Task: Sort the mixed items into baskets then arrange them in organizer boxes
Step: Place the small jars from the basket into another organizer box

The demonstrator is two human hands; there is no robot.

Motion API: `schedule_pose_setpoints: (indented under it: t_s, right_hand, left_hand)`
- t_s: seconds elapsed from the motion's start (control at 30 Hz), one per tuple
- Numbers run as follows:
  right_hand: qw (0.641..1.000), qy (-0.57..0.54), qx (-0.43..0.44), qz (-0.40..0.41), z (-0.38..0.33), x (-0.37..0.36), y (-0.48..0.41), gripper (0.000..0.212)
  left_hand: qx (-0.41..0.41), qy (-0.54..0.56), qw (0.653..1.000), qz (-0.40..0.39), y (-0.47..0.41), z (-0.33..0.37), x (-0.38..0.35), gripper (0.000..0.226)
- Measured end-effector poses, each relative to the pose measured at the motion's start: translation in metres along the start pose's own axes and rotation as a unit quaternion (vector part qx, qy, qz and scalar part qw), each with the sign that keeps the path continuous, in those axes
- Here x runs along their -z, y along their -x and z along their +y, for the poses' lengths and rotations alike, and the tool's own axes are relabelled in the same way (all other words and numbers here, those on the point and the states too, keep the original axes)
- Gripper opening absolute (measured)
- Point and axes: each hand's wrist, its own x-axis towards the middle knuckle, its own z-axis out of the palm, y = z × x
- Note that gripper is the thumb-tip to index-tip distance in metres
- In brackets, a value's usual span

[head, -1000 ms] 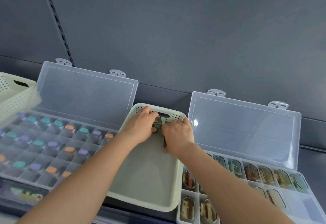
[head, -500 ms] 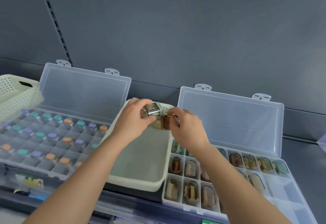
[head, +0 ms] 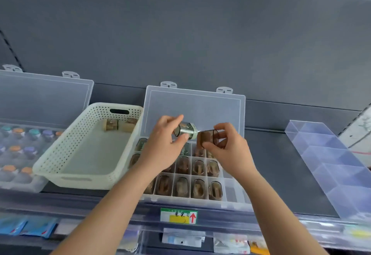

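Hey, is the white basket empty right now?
No, two small containers lie at the far end of the white basket, just below its handle slot.

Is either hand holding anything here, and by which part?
Left hand pinches a small green-tinted container across its sides, between thumb and fingers. Right hand pinches a small brown-tinted container the same way.

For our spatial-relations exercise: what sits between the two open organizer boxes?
A white perforated basket, holding two small items, seen in the head view.
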Motion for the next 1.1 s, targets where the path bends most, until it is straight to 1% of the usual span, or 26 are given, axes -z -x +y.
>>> schedule_pose_setpoints:
  t_s: [0.13, 0.2, 0.3, 0.4, 0.5, 0.63, 0.7, 0.83, 0.97, 1.1]
  right_hand:
    - [0.997, 0.076, 0.002, 0.027, 0.034, 0.037, 0.013, 0.046]
    - [0.993, 0.111, 0.005, 0.026, 0.049, 0.051, 0.019, 0.046]
    - [0.987, 0.158, 0.004, -0.003, 0.068, 0.064, 0.026, 0.045]
    - [0.981, 0.192, -0.006, -0.037, 0.082, 0.069, 0.029, 0.048]
    - [0.979, 0.199, -0.01, -0.051, 0.092, 0.067, 0.028, 0.048]
    - [0.972, 0.226, -0.004, -0.06, 0.098, 0.057, 0.023, 0.044]
    - [0.967, 0.244, -0.009, -0.078, 0.1, 0.054, 0.019, 0.042]
    - [0.961, 0.246, -0.026, -0.121, 0.104, 0.054, 0.013, 0.041]
    - [0.963, 0.232, -0.025, -0.135, 0.108, 0.058, 0.01, 0.043]
    - [0.969, 0.215, -0.01, -0.125, 0.109, 0.057, 0.009, 0.037]
  left_hand:
    - [-0.029, -0.033, 0.997, -0.067, 0.009, 0.028, -0.039, 0.055]
    - [-0.044, -0.054, 0.993, -0.1, 0.011, 0.038, -0.057, 0.055]
    - [-0.067, -0.098, 0.982, -0.145, 0.012, 0.046, -0.079, 0.057]
    - [-0.074, -0.13, 0.976, -0.16, 0.01, 0.049, -0.096, 0.057]
    - [-0.071, -0.151, 0.971, -0.17, 0.006, 0.047, -0.108, 0.051]
    - [-0.072, -0.168, 0.964, -0.195, 0.002, 0.043, -0.118, 0.05]
    - [-0.074, -0.179, 0.957, -0.217, 0.0, 0.041, -0.123, 0.05]
    - [-0.066, -0.185, 0.947, -0.253, -0.003, 0.036, -0.126, 0.053]
    - [-0.064, -0.186, 0.946, -0.257, -0.005, 0.034, -0.126, 0.049]
    - [-0.073, -0.192, 0.947, -0.248, -0.006, 0.034, -0.127, 0.046]
